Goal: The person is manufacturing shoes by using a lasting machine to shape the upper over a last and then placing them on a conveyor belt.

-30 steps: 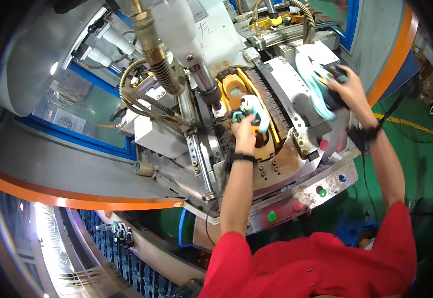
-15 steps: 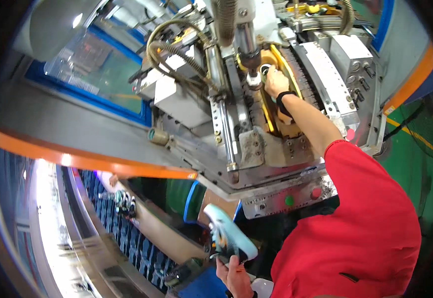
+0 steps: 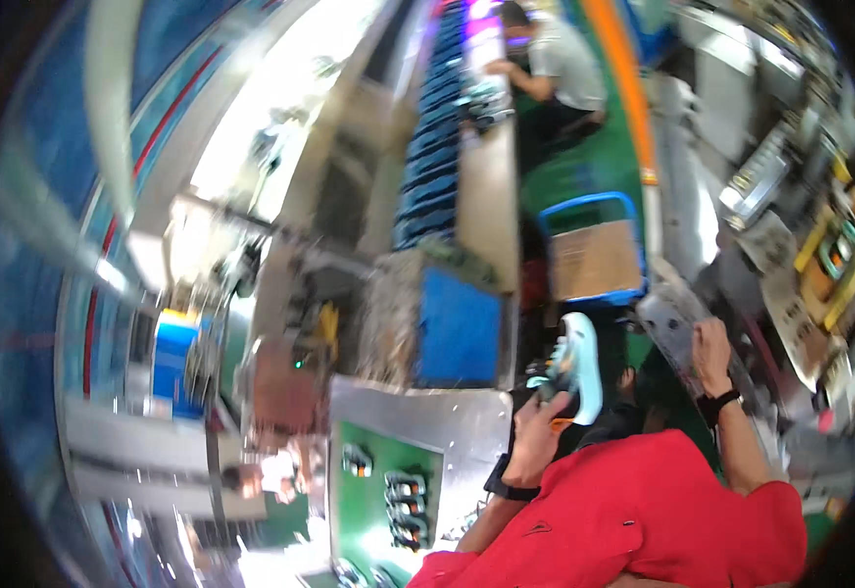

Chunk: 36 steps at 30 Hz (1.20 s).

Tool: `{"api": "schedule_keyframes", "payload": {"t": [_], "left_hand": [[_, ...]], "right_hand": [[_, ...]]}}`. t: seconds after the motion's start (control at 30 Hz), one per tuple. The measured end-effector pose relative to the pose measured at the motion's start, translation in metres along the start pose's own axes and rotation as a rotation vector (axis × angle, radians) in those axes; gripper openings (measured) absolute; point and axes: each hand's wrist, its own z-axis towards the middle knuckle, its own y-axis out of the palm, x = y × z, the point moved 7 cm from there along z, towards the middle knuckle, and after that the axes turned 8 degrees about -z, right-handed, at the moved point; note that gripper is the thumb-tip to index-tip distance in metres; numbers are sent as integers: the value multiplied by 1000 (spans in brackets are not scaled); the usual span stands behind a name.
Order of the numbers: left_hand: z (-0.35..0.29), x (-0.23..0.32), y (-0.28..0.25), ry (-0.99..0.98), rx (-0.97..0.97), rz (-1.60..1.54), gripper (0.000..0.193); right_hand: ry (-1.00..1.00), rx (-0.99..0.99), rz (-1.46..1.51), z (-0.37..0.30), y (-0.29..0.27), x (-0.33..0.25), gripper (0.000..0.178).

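My left hand [image 3: 537,436] is closed around a light blue and black sports shoe [image 3: 582,367], held upright with its pale sole facing right. Beside the machine's metal front panel [image 3: 670,318] is my right hand [image 3: 710,351], its fingers curled in and nothing seen in them. Whether it touches the panel is too blurred to tell. Another light blue shoe [image 3: 842,247] sits between yellow pads [image 3: 849,284] in the machine at far right.
A blue-framed cart [image 3: 599,257] stands ahead. Left of it runs a dark roller conveyor [image 3: 432,132], ending near a blue box [image 3: 459,326]. A co-worker [image 3: 560,73] bends over its far end. Several shoes [image 3: 408,510] lie on a green-topped metal table [image 3: 476,416].
My view has swung left toward the conveyor. My right hand has come out of the machine, back to its front panel. The shoe in my left hand is now more upright.
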Motion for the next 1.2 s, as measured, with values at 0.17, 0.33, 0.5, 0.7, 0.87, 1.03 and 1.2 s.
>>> {"api": "schedule_keyframes", "payload": {"t": [0.17, 0.33, 0.5, 0.7, 0.87, 1.03, 1.2], "left_hand": [[-38, -3, -49, 61, 79, -172, 31], [-55, -4, -143, 208, 277, -399, 32], [-54, 0, -286, 351, 530, -546, 29], [-29, 31, -485, 489, 812, -457, 28], [-21, 75, -638, 569, 1068, -485, 22], [-12, 106, -781, 527, 1316, -337, 33], [12, 165, -884, 453, 1591, 87, 51]], "right_hand": [[-110, -116, 16, -12, 52, 13, 5], [-37, -73, -24, -1, 54, 11, 11], [-274, -105, 268, 137, 22, -166, 16], [-1035, 146, 372, 214, -52, -545, 25], [-1627, 239, 232, 176, -37, -797, 49], [-1906, 96, -40, 114, 34, -967, 74], [-2195, 208, -176, 104, 80, -1044, 49]]}}
